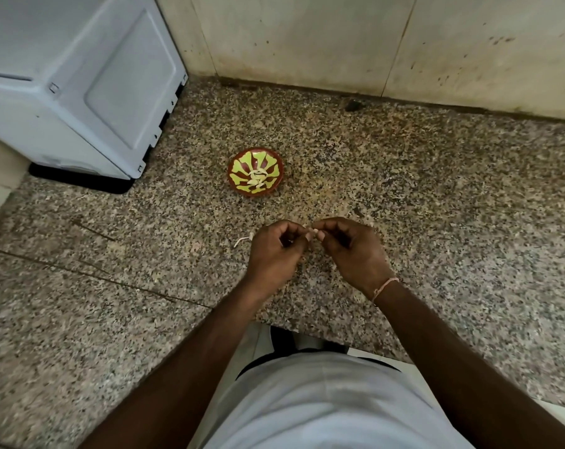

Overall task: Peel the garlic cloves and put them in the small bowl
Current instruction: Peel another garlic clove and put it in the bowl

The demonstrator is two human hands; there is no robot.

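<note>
Looking down from our own head, we see our white shirt nearest, then both bare forearms reaching out over a speckled granite table. Our left hand and right hand meet just above the table, fingers curled inward, their fingertips together pinching a small pale garlic clove; it is mostly hidden between them, so we cannot tell how much skin remains. A thin thread bracelet circles the right wrist. Just left of the left hand, a curl of papery white peel lies on the table. Farther on, well apart from the hands, sits the small bowl, red with yellow-green flame shapes, holding a few pale pieces at its centre. Beyond, at far left, stands a grey-white appliance, and a stained tiled wall closes the back. We judge the clove light, firm and slightly slick once bared, its skin brittle; best pinched at the tip, where skin lifts.
</note>
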